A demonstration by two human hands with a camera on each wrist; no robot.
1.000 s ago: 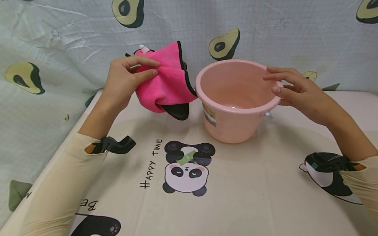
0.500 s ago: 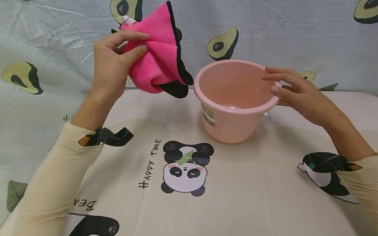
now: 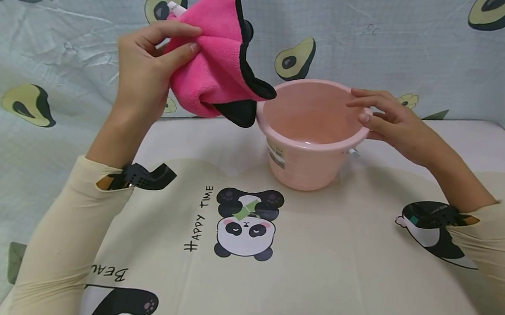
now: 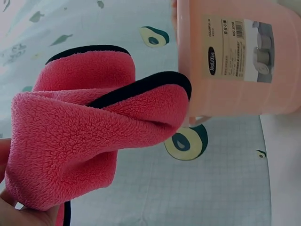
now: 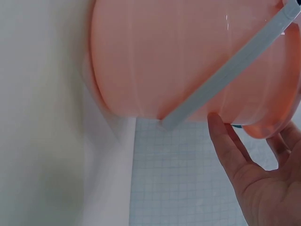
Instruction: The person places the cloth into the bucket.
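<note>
My left hand (image 3: 145, 70) pinches a bright pink towel (image 3: 210, 70) with black edging and a white tag, holding it up in the air. The towel's lower black-edged corner overlaps the left rim of a light pink plastic bucket (image 3: 307, 167) in the head view. Fluffy towel cloth (image 4: 84, 136) fills much of the left wrist view, beside the bucket's printed label (image 4: 240, 49). My right hand (image 3: 397, 122) grips the bucket's right rim, some fingers over the edge inside. From the right wrist, a pale handle (image 5: 230, 66) crosses the bucket's outer wall.
Under the bucket is a table with a cream cloth (image 3: 315, 261) printed with pandas and lettering. A pale curtain (image 3: 377, 48) with avocado prints hangs right behind the table's back edge.
My left hand has lifted the towel up and to the left, then swung it slightly right toward the bucket's rim. My right hand keeps its grip on the bucket, which stays in place.
</note>
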